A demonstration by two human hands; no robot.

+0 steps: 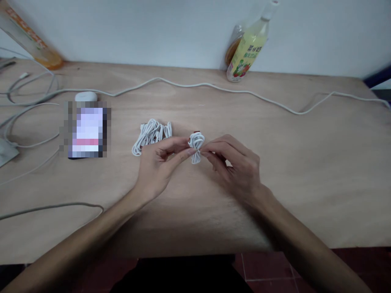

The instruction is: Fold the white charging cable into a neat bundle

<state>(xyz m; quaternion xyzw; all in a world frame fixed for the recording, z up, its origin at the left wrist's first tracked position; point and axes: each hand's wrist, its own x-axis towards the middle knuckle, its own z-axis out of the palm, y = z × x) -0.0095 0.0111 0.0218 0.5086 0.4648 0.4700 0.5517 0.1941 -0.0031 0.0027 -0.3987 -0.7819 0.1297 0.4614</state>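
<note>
A small coiled white charging cable (196, 141) is held up in front of me, cinched at its middle. My left hand (161, 162) pinches the coil from the left between thumb and fingers. From the right, the fingertips of my right hand (235, 160) are pressed together at the cinched middle; a tie there is too small to make out clearly. A bit of red shows at the top of the coil. Behind my left hand lies a pile of bundled white cables (149, 132), partly hidden by that hand.
On the left lie a phone (87, 132) with a blurred screen, a white earbud case (86, 97) and loose cables. A long white cord (183, 85) crosses the back of the wooden table (305, 175). A yellow-labelled bottle (249, 51) and an orange bottle (33, 38) stand by the wall.
</note>
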